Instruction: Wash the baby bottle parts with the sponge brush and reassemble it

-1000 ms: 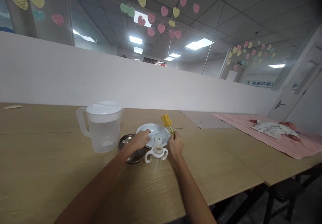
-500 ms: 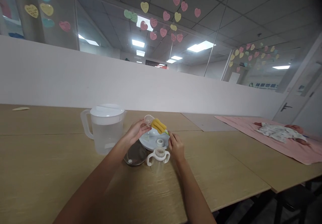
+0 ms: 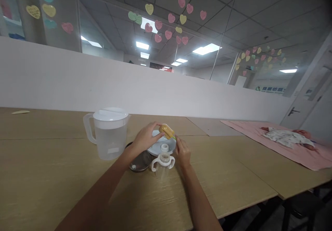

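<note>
My left hand (image 3: 145,137) is closed around a clear plastic cap (image 3: 163,125), held above a pale dish. Inside the cap sits the yellow sponge head of a bottle brush (image 3: 168,132). The brush's thin green handle is pinched in my right hand (image 3: 183,151). Below them, a clear baby bottle (image 3: 163,170) with two white side handles stands upright and uncapped on the table. A white collar ring (image 3: 164,147) lies in the pale dish (image 3: 153,151) behind the bottle. To the left, partly behind my left wrist, is a round dark lid (image 3: 141,161).
A lidded translucent pitcher (image 3: 111,135) holding clear liquid stands left of my left hand. On the right, a baby-like figure (image 3: 286,136) in patterned white clothing lies on a pink cloth (image 3: 249,135). A white wall (image 3: 145,90) runs behind the wooden table (image 3: 220,175).
My left hand has moved right, bringing the clear cap over the yellow sponge head, which was outside it before. My right hand has barely moved. The bottle and dish stay put.
</note>
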